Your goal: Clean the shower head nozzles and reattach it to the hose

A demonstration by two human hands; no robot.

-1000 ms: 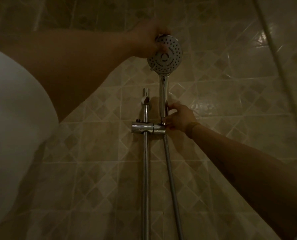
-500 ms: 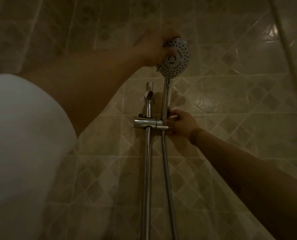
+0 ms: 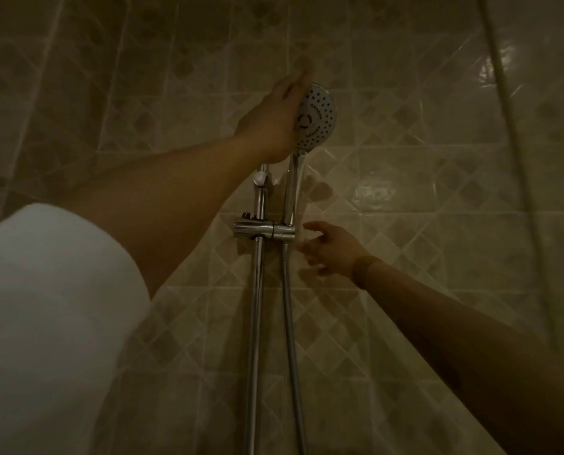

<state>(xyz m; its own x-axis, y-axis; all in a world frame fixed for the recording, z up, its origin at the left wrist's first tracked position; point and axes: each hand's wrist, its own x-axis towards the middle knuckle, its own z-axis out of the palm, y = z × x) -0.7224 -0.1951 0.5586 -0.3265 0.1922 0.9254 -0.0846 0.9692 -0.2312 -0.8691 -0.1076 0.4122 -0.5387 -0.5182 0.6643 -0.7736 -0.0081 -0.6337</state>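
The shower head [image 3: 316, 118] sits upright in the chrome holder [image 3: 263, 230] on the slide rail [image 3: 254, 323], its round nozzle face turned toward the camera and a little to the right. Its chrome handle [image 3: 292, 188] runs down into the holder's right-hand socket, and the metal hose [image 3: 290, 323] hangs straight down from below that socket, just beside the rail on its right.

The left hand [image 3: 274, 119] lies against the left edge of the shower head, fingers straight and together, pointing up and to the right; the palm covers part of the face's left rim. Its grip is wide, flat against the head rather than closed round it. A white sleeve [image 3: 44, 323] with a small red mark at its left edge fills the near left corner.

The right hand [image 3: 331, 249] is just right of the holder, apart from it, its grip wide with fingers spread and loosely bent toward the socket, holding nothing. A band [image 3: 364, 269] circles its wrist.

Behind everything is a tiled wall [image 3: 438, 159] with a diamond pattern, dimly lit. A pale cord or rod [image 3: 510, 159] crosses the far right, blurred.
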